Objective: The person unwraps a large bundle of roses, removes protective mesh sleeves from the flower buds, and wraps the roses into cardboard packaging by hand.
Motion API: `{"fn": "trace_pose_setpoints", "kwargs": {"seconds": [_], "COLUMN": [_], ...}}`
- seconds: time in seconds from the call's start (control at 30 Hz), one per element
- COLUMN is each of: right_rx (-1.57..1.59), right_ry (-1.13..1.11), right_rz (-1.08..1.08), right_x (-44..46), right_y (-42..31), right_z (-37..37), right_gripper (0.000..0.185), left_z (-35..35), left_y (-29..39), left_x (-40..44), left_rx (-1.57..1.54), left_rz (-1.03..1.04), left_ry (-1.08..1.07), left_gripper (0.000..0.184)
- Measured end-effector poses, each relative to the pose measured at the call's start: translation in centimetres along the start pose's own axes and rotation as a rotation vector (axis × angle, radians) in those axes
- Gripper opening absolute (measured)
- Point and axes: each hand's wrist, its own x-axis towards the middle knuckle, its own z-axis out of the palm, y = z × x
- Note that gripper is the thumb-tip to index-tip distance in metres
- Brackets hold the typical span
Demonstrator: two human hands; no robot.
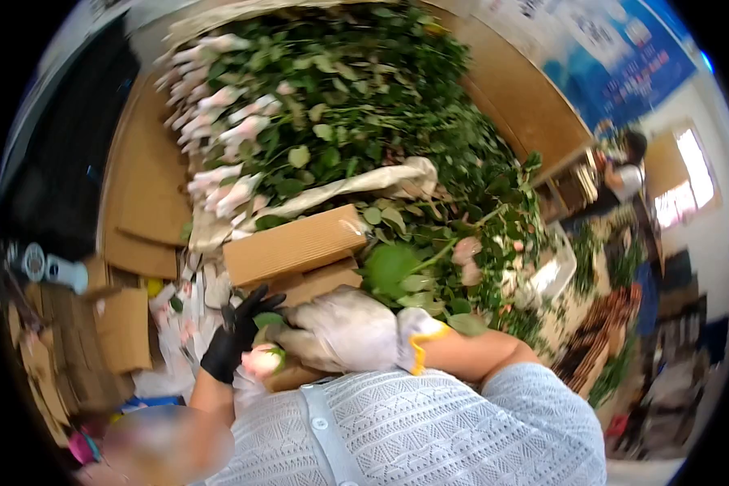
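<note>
A pale pink rose (262, 361) with green leaves is between my hands, in front of my chest. My right hand (340, 330), in a whitish work glove with a yellow-edged cuff, curls its fingers over the rose just behind the bloom; its stem is hidden under the glove. On the left of the bloom, my left hand (239, 330) wears a black glove. Its thumb and fingers are apart and stretch towards the right glove, with some fingertips hidden. Just beyond my hands lies a corrugated cardboard piece (296, 245).
A large pile of leafy rose stems (348, 105) lies ahead, with white-wrapped heads (223, 121) along its left. Cardboard sheets (142, 178) stand at left. A clear plastic container (555, 263) is on the right. Farther back is another person (624, 174).
</note>
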Motion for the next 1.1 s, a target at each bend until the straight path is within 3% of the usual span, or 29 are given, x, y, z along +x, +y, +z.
{"fn": "trace_pose_setpoints", "kwargs": {"seconds": [0.03, 0.07, 0.1, 0.17, 0.23, 0.3, 0.37, 0.4, 0.43, 0.5, 0.53, 0.6, 0.63, 0.7, 0.73, 0.77, 0.83, 0.87, 0.93, 0.97, 1.03, 1.07, 1.1], "right_rx": [0.079, 0.006, 0.064, -0.014, -0.156, -0.329, -0.438, -0.203, -0.338, -0.553, -0.472, -0.397, -0.314, -0.167, -0.061, -0.135, -0.046, 0.069, 0.619, 0.33, 0.275, 0.047, -0.013], "right_ry": [0.209, 0.334, 0.258, 0.414, 0.386, 0.204, 0.161, -0.157, -0.155, 0.163, 0.269, 0.203, 0.367, 0.198, 0.226, 0.312, -0.097, -0.117, -0.272, 0.014, 0.562, 0.591, 0.594], "right_rz": [-0.117, -0.054, 0.035, 0.17, 0.363, 0.472, 0.447, 0.665, 0.591, 0.477, 0.517, 0.582, 0.651, 0.61, 0.821, 0.609, 0.645, 0.591, 1.115, 0.656, 0.484, 0.555, 0.433], "right_x": [-0.1, -0.6, -1.3, -3.8, -5.4, -7.1, -8.7, -8.5, -9.3, -10.6, -11.5, -11.6, -11.7, -11.6, -11.7, -12.9, -12.1, -12.4, -9.7, -9.7, -7.8, -4.8, -2.5], "right_y": [1.5, 1.6, 2.0, 2.4, 4.5, 7.2, 8.8, 9.0, 9.6, 6.5, 6.8, 5.4, 5.8, 8.4, 10.7, 12.4, 11.5, 13.2, 7.8, 11.1, 14.7, 12.2, 13.8], "right_z": [1.8, 1.8, 1.1, -0.4, -0.5, 0.5, 2.9, 3.6, 5.5, 3.9, 5.9, 4.8, 6.3, 7.1, 10.4, 12.2, 7.5, 7.2, -4.5, -3.1, -3.4, -6.8, -7.4], "right_gripper": [0.041, 0.044, 0.04, 0.037, 0.034, 0.029, 0.027, 0.027, 0.025, 0.017, 0.013, 0.012, 0.014, 0.018, 0.022, 0.026, 0.029, 0.039, 0.046, 0.035, 0.017, 0.016, 0.015], "left_z": [-0.1, -0.2, 0.2, 1.6, 1.5, 1.2, 0.7, 0.8, 0.8, 1.7, 1.6, 1.6, 1.6, 1.1, 0.7, 0.5, 0.6, 0.5, 0.4, 0.8, 1.3, 1.5, 1.7], "left_y": [0.5, 1.0, 1.0, 0.5, -0.2, -0.3, -0.6, -0.6, -0.5, -0.2, -0.6, -1.2, -1.1, -1.5, -1.6, -1.8, -1.5, -1.4, -1.5, -1.2, -0.6, -0.6, -0.5], "left_x": [0.0, -0.1, 0.1, 0.2, -0.2, -0.1, 0.1, 0.1, 0.2, 0.0, -0.2, -0.3, -0.3, 0.1, 0.2, 0.3, 0.6, 0.2, -0.4, -0.2, -0.1, -0.2, -0.2], "left_rx": [0.081, 0.165, 0.595, 0.8, 0.806, 0.908, 0.882, 0.939, 1.033, 0.993, 0.963, 0.936, 0.929, 0.958, 0.987, 1.012, 1.03, 1.056, 1.033, 1.007, 1.056, 1.016, 0.976], "left_rz": [-0.1, -0.198, -0.082, 0.102, 0.074, 0.091, 0.094, 0.155, 0.231, 0.139, 0.163, 0.169, 0.161, 0.199, 0.225, 0.253, 0.296, 0.32, 0.297, 0.281, 0.293, 0.269, 0.25], "left_ry": [-0.028, -0.065, -0.174, -0.255, -0.232, -0.239, -0.268, -0.266, -0.267, -0.18, -0.144, -0.083, -0.064, -0.092, -0.12, -0.144, -0.171, -0.218, -0.207, -0.219, -0.237, -0.201, -0.165], "left_gripper": [0.049, 0.046, 0.043, 0.043, 0.044, 0.043, 0.044, 0.046, 0.047, 0.046, 0.046, 0.045, 0.045, 0.042, 0.04, 0.038, 0.037, 0.036, 0.037, 0.038, 0.048, 0.05, 0.052]}}
